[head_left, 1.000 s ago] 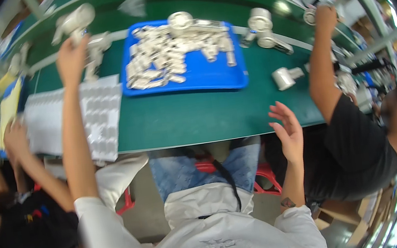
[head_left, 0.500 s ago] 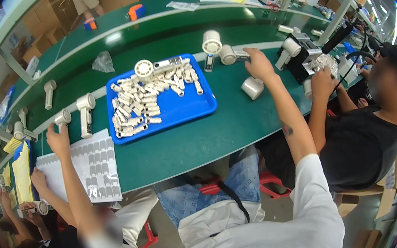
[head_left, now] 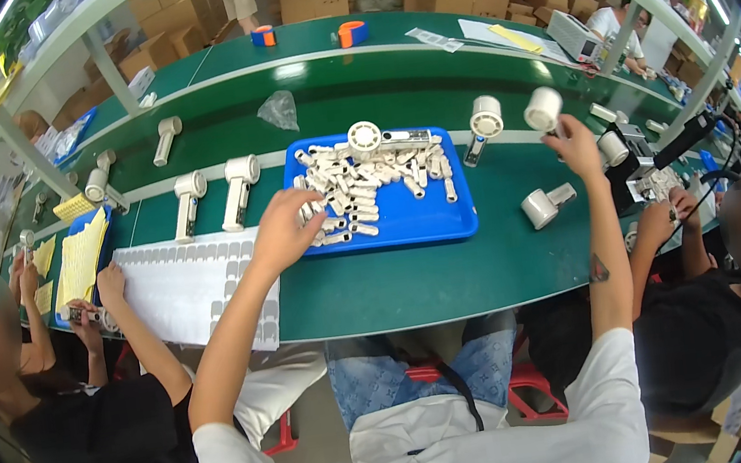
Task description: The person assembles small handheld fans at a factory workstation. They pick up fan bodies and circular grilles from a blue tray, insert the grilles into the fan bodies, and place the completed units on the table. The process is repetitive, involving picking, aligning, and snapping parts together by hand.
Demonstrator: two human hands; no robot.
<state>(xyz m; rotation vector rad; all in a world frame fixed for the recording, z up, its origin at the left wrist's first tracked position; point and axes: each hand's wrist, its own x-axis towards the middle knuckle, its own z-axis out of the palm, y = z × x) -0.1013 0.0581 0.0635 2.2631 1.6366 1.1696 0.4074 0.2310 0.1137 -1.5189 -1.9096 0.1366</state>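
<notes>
My left hand (head_left: 285, 231) reaches over the left rim of a blue tray (head_left: 426, 228), thumb and fingers apart among small white handle-shaped plastic parts (head_left: 360, 203). My right hand (head_left: 577, 149) grips a white handheld fan (head_left: 543, 107) by its handle, round head up, raised off the table. Its handle is mostly hidden by my fingers. Across the tray's far edge lies another fan (head_left: 366, 139). A standing fan (head_left: 485, 117) is between the tray and my right hand. Nearer me, a fan (head_left: 538, 208) lies on its side.
Left of the tray, two fans (head_left: 241, 171) stand behind a sheet of grey stickers (head_left: 168, 279). A crumpled plastic bag (head_left: 278, 111) lies beyond. Co-workers sit close on both sides; the right one works at a black fixture (head_left: 629, 167). Orange-blue tape dispensers (head_left: 353, 34) rest on the upper shelf.
My left hand has left a fan on the left and moved right to the tray. My right hand has lifted its fan off the table. The view has shifted left.
</notes>
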